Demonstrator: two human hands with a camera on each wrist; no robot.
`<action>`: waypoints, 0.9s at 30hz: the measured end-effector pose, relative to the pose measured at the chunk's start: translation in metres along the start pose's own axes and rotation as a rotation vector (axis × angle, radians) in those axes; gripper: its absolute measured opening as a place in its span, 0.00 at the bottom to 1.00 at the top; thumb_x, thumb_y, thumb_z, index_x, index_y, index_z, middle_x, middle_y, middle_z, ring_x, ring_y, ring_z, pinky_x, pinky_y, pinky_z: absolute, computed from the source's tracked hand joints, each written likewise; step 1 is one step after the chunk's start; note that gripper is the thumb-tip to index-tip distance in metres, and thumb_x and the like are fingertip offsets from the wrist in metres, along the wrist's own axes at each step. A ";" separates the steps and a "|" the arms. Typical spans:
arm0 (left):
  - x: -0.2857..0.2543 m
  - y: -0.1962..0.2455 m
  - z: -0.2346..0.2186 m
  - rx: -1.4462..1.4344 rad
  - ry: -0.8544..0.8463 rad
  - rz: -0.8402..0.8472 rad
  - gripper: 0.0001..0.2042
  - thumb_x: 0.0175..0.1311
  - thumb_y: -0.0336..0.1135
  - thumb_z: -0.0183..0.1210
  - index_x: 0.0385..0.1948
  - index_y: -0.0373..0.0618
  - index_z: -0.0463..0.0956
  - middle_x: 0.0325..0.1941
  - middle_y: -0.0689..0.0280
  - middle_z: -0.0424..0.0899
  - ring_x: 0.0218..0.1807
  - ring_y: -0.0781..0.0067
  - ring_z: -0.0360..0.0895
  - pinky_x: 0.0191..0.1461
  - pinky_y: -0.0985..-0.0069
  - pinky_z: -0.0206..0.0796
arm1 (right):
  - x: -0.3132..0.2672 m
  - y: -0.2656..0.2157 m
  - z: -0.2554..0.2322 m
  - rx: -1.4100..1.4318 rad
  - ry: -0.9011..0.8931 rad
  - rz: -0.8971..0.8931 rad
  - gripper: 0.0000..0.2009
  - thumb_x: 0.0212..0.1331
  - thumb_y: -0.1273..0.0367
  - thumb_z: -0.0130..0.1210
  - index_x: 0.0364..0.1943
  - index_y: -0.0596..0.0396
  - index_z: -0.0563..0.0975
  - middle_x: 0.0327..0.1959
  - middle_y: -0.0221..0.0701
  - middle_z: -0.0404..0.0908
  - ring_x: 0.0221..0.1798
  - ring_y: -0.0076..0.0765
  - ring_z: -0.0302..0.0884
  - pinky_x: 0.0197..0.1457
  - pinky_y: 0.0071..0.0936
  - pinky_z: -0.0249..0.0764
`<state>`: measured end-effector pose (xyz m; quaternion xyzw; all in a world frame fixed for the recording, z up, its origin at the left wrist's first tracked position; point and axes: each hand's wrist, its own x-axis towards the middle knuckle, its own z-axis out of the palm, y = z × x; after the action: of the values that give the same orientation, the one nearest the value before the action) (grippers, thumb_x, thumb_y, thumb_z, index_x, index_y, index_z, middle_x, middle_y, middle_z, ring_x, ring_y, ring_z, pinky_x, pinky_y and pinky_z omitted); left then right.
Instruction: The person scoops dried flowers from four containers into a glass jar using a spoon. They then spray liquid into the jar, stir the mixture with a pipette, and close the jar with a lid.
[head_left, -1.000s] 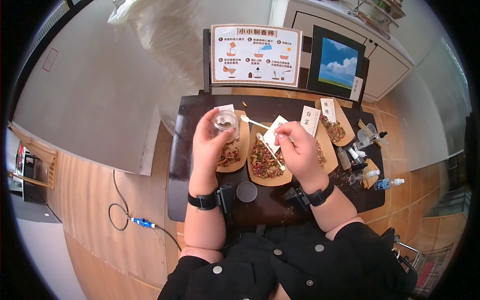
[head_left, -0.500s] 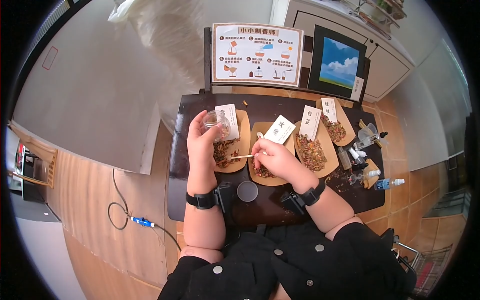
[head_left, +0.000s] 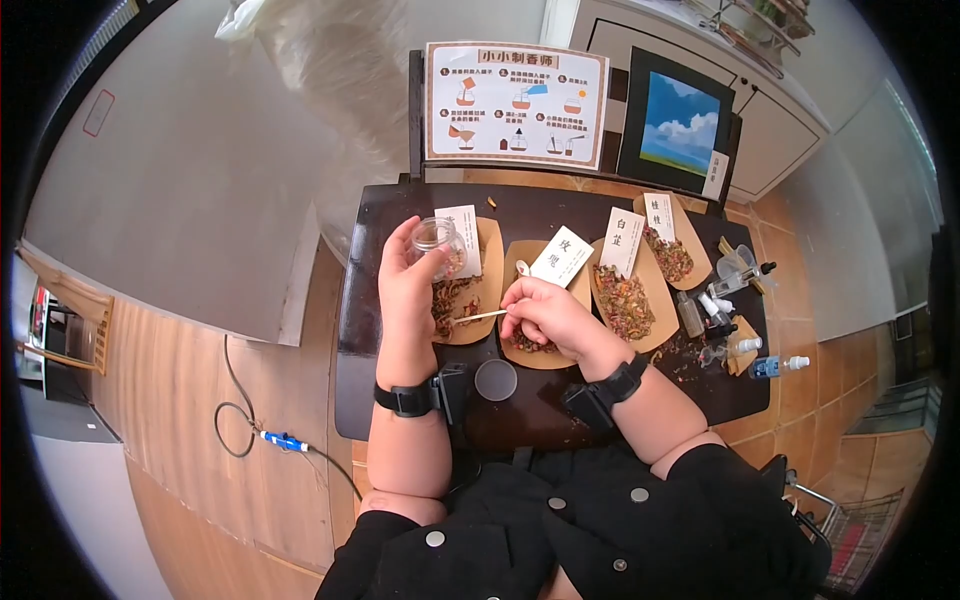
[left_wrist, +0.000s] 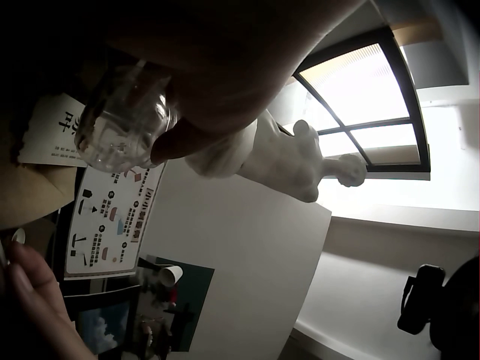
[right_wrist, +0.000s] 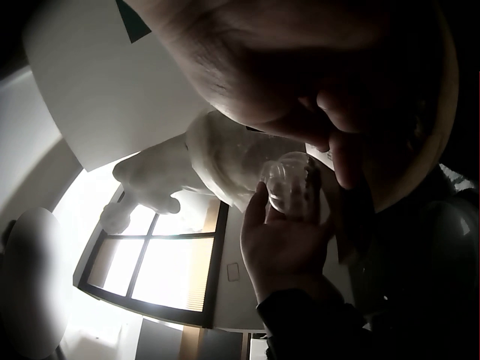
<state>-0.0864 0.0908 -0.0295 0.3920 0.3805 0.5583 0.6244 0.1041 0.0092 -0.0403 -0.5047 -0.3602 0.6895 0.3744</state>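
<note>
My left hand (head_left: pixel 405 290) holds a clear jar (head_left: pixel 436 236) tilted above the leftmost paper tray (head_left: pixel 488 262); bits of dried material show inside it. My right hand (head_left: pixel 550 318) pinches the handle of a small light spoon (head_left: pixel 484 316). The spoon reaches left into the dried flower mix (head_left: pixel 452 300) on that tray, its tip among the pieces. Under my right hand lies a second tray (head_left: pixel 515 250) of mix, partly hidden, with the end of another spoon (head_left: pixel 522 268) on it. In the right wrist view the left fingers curl round the jar (right_wrist: pixel 291 184).
Two more trays of dried mix (head_left: pixel 622 300) with name cards (head_left: pixel 622 240) stand to the right. Beyond them are droppers, small bottles and a blue spray bottle (head_left: pixel 765 368). A round translucent lid (head_left: pixel 496 380) lies near the front edge. An instruction sheet (head_left: pixel 515 105) stands behind the table.
My right hand has come left and down with the spoon, from above the second tray to the mix on the leftmost tray. The jar has shifted slightly left.
</note>
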 end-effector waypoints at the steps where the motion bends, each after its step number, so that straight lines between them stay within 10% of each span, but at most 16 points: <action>1: 0.000 0.000 0.000 0.000 0.000 -0.001 0.29 0.59 0.22 0.62 0.64 0.33 0.64 0.54 0.59 0.80 0.49 0.73 0.78 0.48 0.77 0.72 | 0.000 0.001 0.000 0.029 0.010 0.005 0.05 0.65 0.75 0.48 0.42 0.59 0.73 0.30 0.42 0.84 0.13 0.16 0.60 0.18 0.15 0.57; 15: 0.000 0.000 0.000 -0.009 0.008 0.005 0.29 0.59 0.22 0.63 0.64 0.32 0.64 0.52 0.58 0.81 0.48 0.73 0.79 0.48 0.77 0.72 | 0.004 0.006 -0.012 0.214 0.016 0.010 0.04 0.68 0.74 0.49 0.41 0.56 0.74 0.31 0.45 0.84 0.13 0.18 0.61 0.17 0.16 0.57; 27: -0.006 0.000 0.008 0.188 -0.215 0.038 0.30 0.57 0.19 0.62 0.65 0.36 0.66 0.58 0.60 0.77 0.57 0.71 0.76 0.58 0.75 0.71 | -0.029 -0.042 -0.014 0.071 0.260 -0.503 0.06 0.70 0.73 0.46 0.46 0.56 0.72 0.33 0.38 0.83 0.21 0.19 0.71 0.26 0.14 0.63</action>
<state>-0.0795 0.0845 -0.0258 0.5135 0.3543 0.4869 0.6114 0.1301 0.0046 0.0058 -0.4704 -0.3985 0.5167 0.5941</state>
